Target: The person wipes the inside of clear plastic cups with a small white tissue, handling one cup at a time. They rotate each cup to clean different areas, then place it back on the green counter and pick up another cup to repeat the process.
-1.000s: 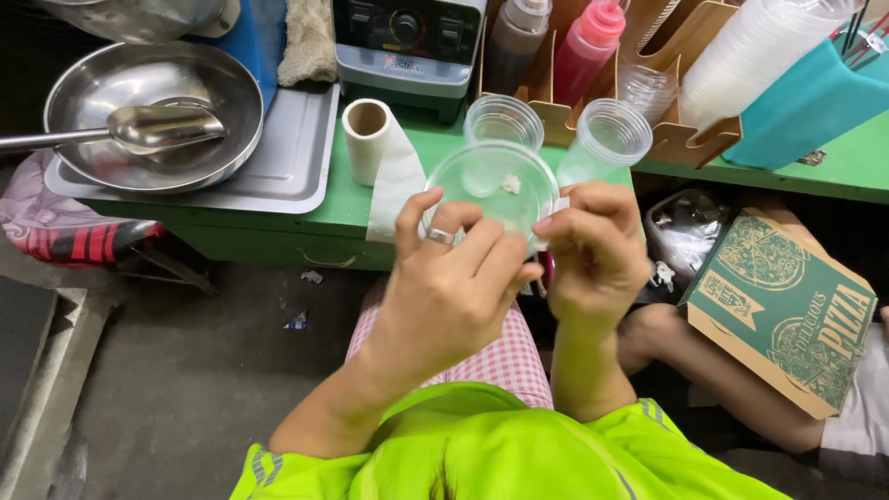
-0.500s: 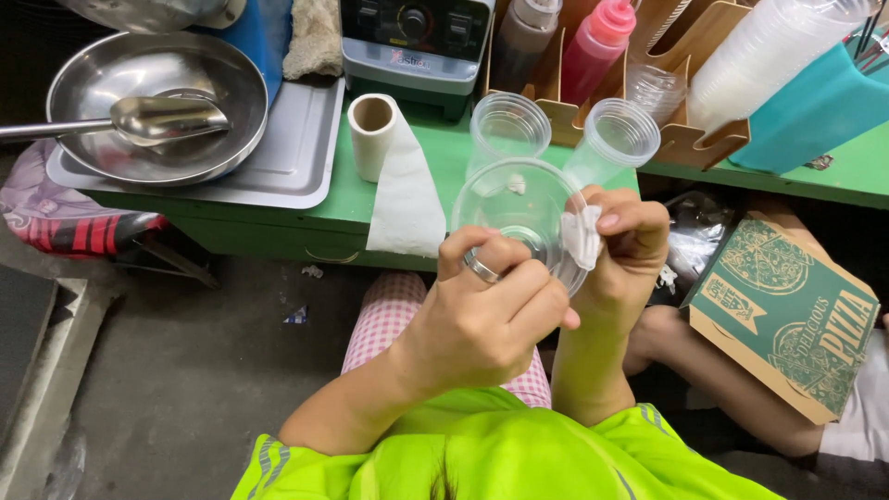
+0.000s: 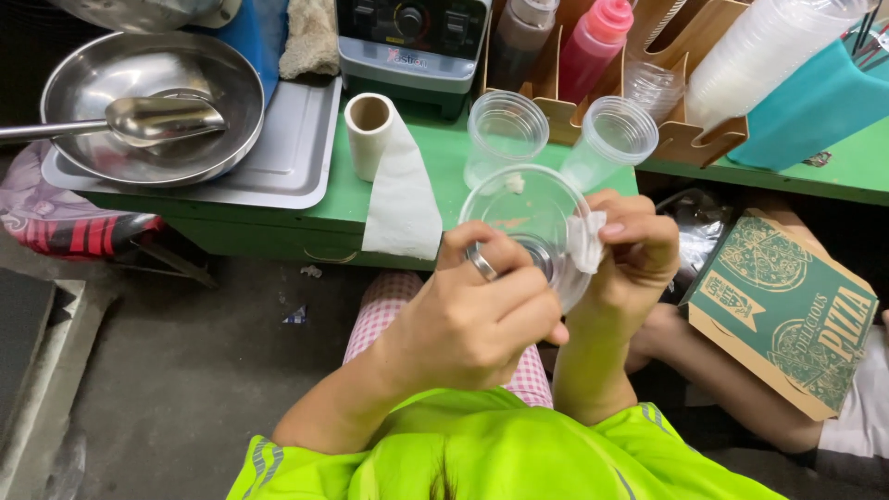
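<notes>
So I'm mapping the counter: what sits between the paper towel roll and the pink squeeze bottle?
In the head view, the blender base and a brown sauce bottle lie between the paper towel roll and the pink squeeze bottle.

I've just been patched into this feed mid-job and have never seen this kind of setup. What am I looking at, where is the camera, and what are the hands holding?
There is no machine here: a person works with two bare hands, and the one camera sits on their head, looking down.

The left hand grips a clear plastic cup tipped on its side, its open mouth towards the camera. The right hand pinches a small white piece of tissue against the cup's rim.

Beyond them is a green counter. On it stand two more clear cups, a paper towel roll with a sheet hanging down, a metal tray holding a steel bowl with a ladle, a blender base and sauce bottles. A pizza box lies lower right.
</notes>
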